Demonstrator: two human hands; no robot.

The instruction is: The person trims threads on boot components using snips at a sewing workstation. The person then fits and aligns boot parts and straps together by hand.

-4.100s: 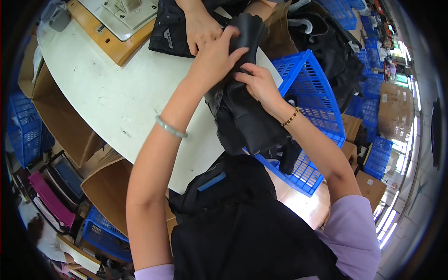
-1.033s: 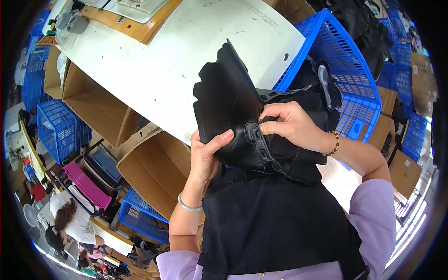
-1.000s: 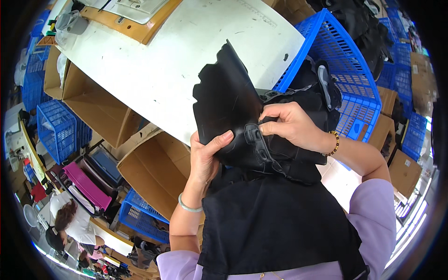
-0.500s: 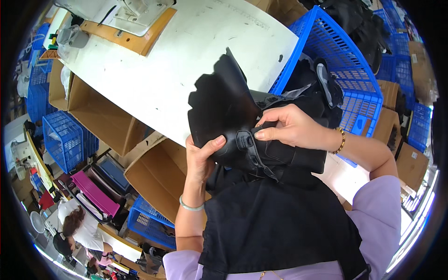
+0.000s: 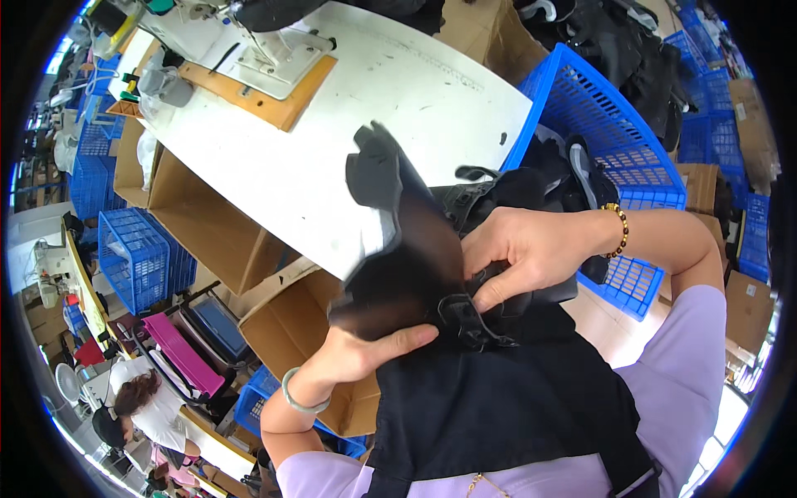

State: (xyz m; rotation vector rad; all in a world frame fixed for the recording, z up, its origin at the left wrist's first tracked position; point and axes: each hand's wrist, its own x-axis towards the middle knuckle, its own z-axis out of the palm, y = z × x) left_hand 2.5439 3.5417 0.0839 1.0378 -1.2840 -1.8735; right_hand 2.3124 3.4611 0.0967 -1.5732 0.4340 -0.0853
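In front of my apron I hold a black leather-like piece [image 5: 407, 257] with a scalloped upper edge; its exact kind I cannot tell. My left hand [image 5: 361, 353] grips its lower left side, thumb lying across the front. My right hand [image 5: 523, 253] pinches it on the right, thumb and fingers bent around the material. Just below the right thumb, a short black strap-like part [image 5: 465, 319] with slots hangs at the lower edge. More black pieces [image 5: 540, 170] lie behind my right hand, partly hidden by it.
A white table [image 5: 266, 174] stands ahead, carrying a sewing machine [image 5: 282, 62] on a wooden board. At the right is a blue plastic crate [image 5: 614, 108] with black pieces. Open cardboard boxes [image 5: 216, 220] stand below the table at left. A person [image 5: 149, 398] works farther off.
The black piece has tilted and folded inward, its scalloped edge now curling. My left hand has moved lower, and the right hand's grip has shifted slightly down and right. The view has shifted a little.
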